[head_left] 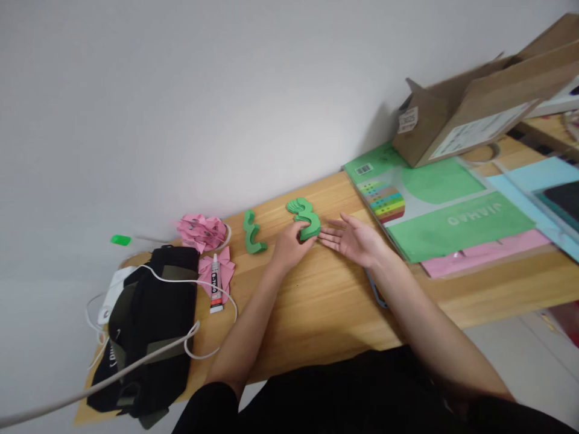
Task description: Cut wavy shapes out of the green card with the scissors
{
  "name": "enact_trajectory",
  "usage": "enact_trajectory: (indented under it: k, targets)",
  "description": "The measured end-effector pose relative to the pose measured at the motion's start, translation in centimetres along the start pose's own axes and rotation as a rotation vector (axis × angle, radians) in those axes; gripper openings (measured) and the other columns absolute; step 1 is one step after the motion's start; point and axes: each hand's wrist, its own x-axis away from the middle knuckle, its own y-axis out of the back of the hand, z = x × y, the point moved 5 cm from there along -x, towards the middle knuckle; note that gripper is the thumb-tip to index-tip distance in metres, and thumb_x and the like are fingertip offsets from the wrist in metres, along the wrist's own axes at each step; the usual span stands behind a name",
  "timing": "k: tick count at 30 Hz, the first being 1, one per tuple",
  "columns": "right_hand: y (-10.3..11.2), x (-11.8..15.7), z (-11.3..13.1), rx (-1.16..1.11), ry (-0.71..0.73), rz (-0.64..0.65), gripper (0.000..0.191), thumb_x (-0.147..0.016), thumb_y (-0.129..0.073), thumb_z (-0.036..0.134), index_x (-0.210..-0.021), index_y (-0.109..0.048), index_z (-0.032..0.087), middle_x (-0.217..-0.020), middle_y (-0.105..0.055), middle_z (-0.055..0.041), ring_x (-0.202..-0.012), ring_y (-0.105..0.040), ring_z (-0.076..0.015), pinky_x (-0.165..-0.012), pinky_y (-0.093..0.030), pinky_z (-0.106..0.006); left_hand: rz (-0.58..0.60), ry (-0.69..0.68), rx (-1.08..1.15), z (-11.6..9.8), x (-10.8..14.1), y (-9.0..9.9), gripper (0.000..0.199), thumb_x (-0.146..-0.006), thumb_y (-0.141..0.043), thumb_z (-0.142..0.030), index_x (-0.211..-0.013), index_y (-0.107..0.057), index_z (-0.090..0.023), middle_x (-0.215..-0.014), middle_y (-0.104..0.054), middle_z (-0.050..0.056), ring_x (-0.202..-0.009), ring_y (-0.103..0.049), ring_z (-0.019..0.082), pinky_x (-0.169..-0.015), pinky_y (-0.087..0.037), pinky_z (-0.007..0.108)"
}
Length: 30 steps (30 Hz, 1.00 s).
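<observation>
In my left hand (pixel 288 246) is a stack of wavy green paper cutouts (pixel 309 218), gripped at its near end. The layers fan apart at the far end. My right hand (pixel 350 239) lies palm up just right of the stack, fingers stretched out, with the fingertips close to its edge; whether they touch it I cannot tell. A second wavy green stack (pixel 253 232) rests on the wooden table (pixel 307 307) to the left of my left hand.
Pink paper pieces (pixel 201 232), a glue tube (pixel 216 286), a black bag (pixel 158 325) and white cables lie at the left. At the right are green paper packs (pixel 461 226) and an open cardboard box (pixel 474 96). A wall borders the table's back edge.
</observation>
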Motion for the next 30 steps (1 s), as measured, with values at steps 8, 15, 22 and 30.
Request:
enact_trajectory:
  k: [8,15,22,30]
  targets:
    - [-0.3,-0.3,-0.8,0.174,0.186,-0.055,0.006,-0.080,-0.058,0.020,-0.086,-0.058,0.019,-0.070,-0.070,-0.0046,-0.063,-0.067,-0.0169,-0.060,-0.056,-0.028,-0.022,-0.015,0.208,-2.3,2.3,-0.1,0.028,-0.069,-0.073,-0.017,-0.097,-0.068,-0.016,-0.101,-0.070,0.010,-0.096,-0.064,0.023,-0.090,-0.049,0.041]
    - [-1.1,1.1,0.0,0.387,0.448,-0.100,0.021,-0.070,-0.061,0.016,-0.090,-0.062,0.017,-0.084,-0.073,-0.0051,-0.078,-0.068,-0.0190,-0.075,-0.053,-0.033,-0.074,0.148,0.566,-2.2,4.1,-0.1,0.030,-0.075,-0.070,-0.038,-0.091,-0.067,-0.014,-0.091,-0.074,0.011,-0.085,-0.070,0.020,-0.080,-0.055,0.036]
    - [-4.6,8.9,2.1,1.010,1.210,-0.238,0.028,-0.083,-0.054,0.014,-0.109,-0.062,0.020,-0.088,-0.068,-0.0080,-0.079,-0.065,-0.0211,-0.072,-0.054,-0.037,-0.148,0.267,0.907,-5.2,5.8,3.6,0.024,-0.073,-0.073,-0.037,-0.084,-0.072,-0.016,-0.086,-0.076,0.006,-0.082,-0.070,0.016,-0.082,-0.056,0.031]
    - [-5.8,14.2,2.3,1.051,1.454,-0.244,0.057,-0.084,-0.061,0.012,-0.137,-0.046,0.027,-0.099,-0.063,-0.0095,-0.086,-0.062,-0.0221,-0.072,-0.056,-0.036,-0.065,0.182,0.939,-9.4,7.7,6.1,0.020,-0.065,-0.081,-0.023,-0.082,-0.071,-0.018,-0.080,-0.075,0.003,-0.076,-0.070,0.015,-0.074,-0.058,0.028]
